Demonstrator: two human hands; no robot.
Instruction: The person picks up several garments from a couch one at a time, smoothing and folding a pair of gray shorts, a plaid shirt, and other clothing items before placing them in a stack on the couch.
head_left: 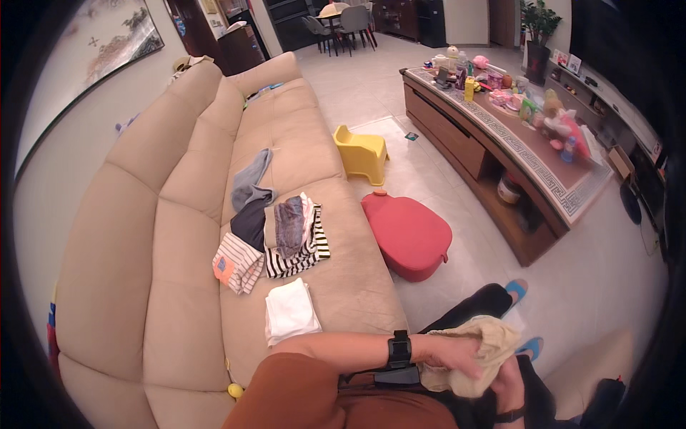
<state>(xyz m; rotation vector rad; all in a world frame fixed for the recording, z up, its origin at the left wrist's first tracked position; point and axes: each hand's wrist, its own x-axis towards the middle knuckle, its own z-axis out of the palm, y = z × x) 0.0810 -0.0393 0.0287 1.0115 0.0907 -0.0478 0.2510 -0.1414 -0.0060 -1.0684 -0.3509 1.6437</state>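
Observation:
A cream-coloured cloth garment [493, 332] is bunched up over my lap; its kind does not show. My left hand [457, 354] is closed on its near side, thumb pointing down toward the right. My right hand [509, 379] grips it from the right, the fingers partly hidden by the fabric. On the sofa to my left lies a folded white cloth [291, 312]. Farther along are a black-and-white striped garment [307, 257] with folded denim [289, 225] on top, a striped top with an orange patch [241, 263], a dark navy cloth [250, 224] and a grey garment [251, 179].
The beige sofa [186, 300] runs along my left. A red pear-shaped stool [407, 232] and a yellow child's chair [361, 154] stand beside it. Right of them is a wooden coffee table [446, 129] crowded with toys. A small yellow ball [235, 390] lies on the sofa.

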